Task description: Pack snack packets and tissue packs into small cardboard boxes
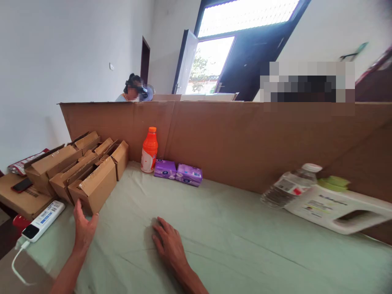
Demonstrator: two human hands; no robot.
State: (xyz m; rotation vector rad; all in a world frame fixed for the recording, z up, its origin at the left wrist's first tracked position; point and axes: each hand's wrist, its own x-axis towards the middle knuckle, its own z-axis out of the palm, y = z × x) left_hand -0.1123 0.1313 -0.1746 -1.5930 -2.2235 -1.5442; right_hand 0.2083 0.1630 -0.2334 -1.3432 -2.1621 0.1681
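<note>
My left hand (pixel 83 228) is raised edge-on with fingers stretched out, open, right at the front corner of the nearest small cardboard box (pixel 93 188). It holds nothing. My right hand (pixel 170 243) lies flat, palm down, fingers spread on the pale green cloth (pixel 220 232) covering the table, empty. Several small brown cardboard boxes (pixel 70 167) are stacked in rows at the left. An orange drink bottle (pixel 150 150) stands upright by the cardboard wall, with two purple packets (pixel 178 172) lying beside it.
A tall cardboard partition (pixel 245 139) runs along the table's back. At right lie a clear plastic bottle (pixel 289 185) and a white jug (pixel 339 208) on their sides. A white power bank (pixel 43 220) with cable sits at the left edge. Another person (pixel 133 89) sits behind the partition.
</note>
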